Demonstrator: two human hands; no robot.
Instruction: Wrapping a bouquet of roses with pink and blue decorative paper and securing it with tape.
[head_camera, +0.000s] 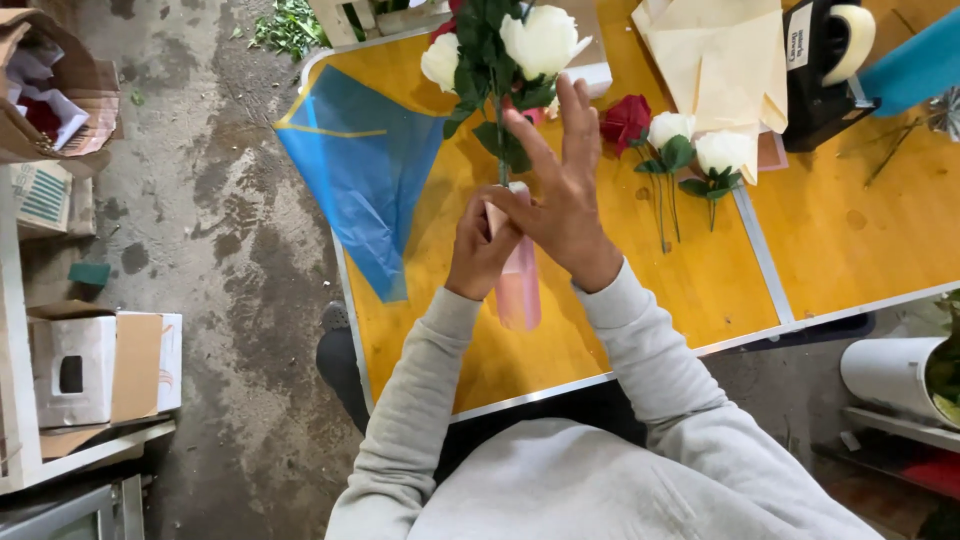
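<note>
My left hand (478, 248) grips a bunch of white roses (540, 40) by the stems, where a pale pink wrap (520, 285) covers them. My right hand (560, 190) lies against the same stems just above, thumb at the wrap, fingers spread upward and flat. The flower heads and green leaves rise toward the far edge of the orange table (640, 290). A blue sheet of wrapping paper (365, 165) lies on the table to the left of my hands, hanging over its edge.
A red rose (626, 120) and two white roses (700, 145) lie right of my hands. Cream paper sheets (720, 60) and a black tape dispenser (825, 65) sit at the far right. Cardboard boxes (100, 360) stand on the concrete floor at left.
</note>
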